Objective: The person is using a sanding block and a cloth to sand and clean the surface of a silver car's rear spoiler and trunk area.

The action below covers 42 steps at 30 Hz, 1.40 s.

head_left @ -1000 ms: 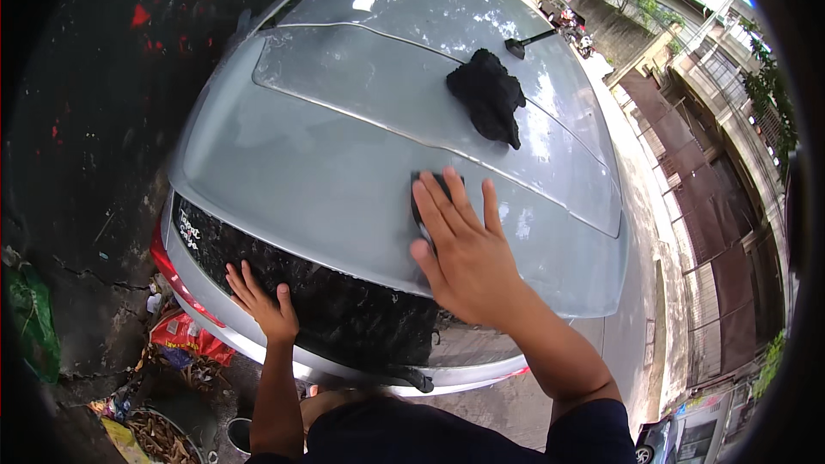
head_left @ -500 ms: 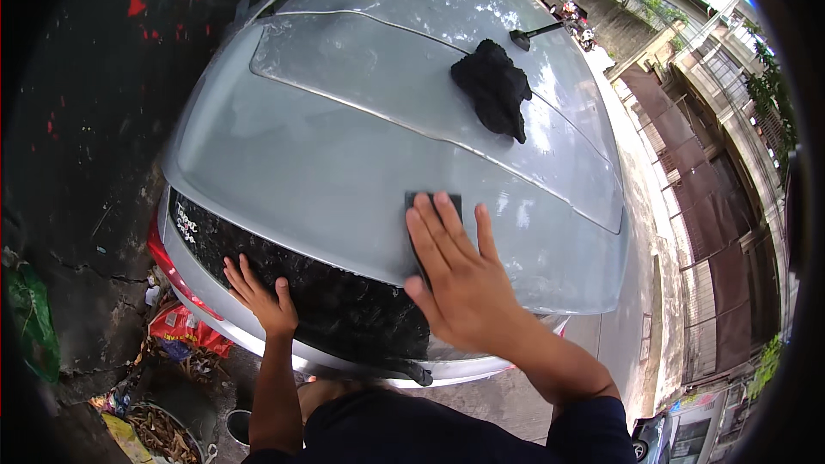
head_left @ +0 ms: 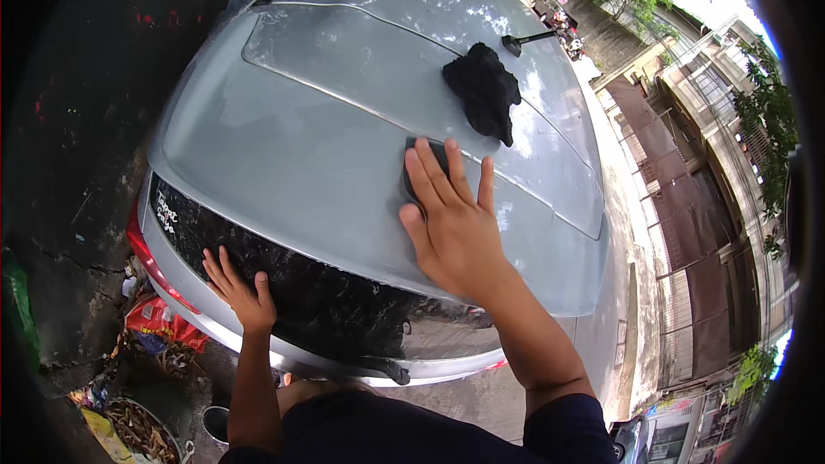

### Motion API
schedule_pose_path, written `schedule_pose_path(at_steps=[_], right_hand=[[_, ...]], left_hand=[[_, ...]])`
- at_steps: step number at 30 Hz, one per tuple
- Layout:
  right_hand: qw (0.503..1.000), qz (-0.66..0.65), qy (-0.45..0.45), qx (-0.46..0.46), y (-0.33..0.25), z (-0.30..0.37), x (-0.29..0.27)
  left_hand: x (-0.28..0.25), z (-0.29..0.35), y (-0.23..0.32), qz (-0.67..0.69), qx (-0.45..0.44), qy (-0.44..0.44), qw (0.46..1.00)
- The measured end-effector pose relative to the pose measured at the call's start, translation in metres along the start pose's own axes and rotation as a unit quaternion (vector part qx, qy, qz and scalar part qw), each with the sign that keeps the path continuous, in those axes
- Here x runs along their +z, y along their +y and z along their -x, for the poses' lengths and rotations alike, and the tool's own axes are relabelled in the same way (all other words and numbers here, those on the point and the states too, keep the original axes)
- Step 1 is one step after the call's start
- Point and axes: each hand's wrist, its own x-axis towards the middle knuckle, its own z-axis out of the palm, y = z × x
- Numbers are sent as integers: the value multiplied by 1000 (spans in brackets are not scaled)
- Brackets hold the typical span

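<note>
My right hand lies flat with spread fingers on a dark grey rectangular sheet, like sandpaper, pressing it against the car's dull grey upper rear panel. Part of the sheet is hidden under the fingers. It now lies close to the seam that crosses the panel. My left hand, fingers outstretched, rests on the dark rear window below the panel's edge. A crumpled black cloth sits on the car beyond my right hand.
A short black antenna stands on the roof past the cloth. A rear wiper is near my body. At lower left are a red bag and a container of dry leaves. Buildings line the right side.
My right hand and the dark sheet have slid away from me, up the panel toward the seam. My left hand stays on the window. The whole view has shifted slightly.
</note>
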Motion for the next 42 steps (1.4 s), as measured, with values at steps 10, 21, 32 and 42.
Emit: schedule_pose_path(at_steps=[10, 21, 32, 42], right_hand=[[971, -97, -173, -136, 0, 49, -32], [924, -89, -187, -321, 6, -14, -26], [936, -54, -186, -293, 12, -18, -21], [930, -25, -198, -309, 43, 14, -32]], left_hand=[[-6, 3, -3, -26, 0, -1, 1000], [7, 3, -5, -21, -7, 9, 1000], [6, 3, 0, -15, -8, 6, 1000], [-2, 1, 5, -25, -2, 11, 1000]])
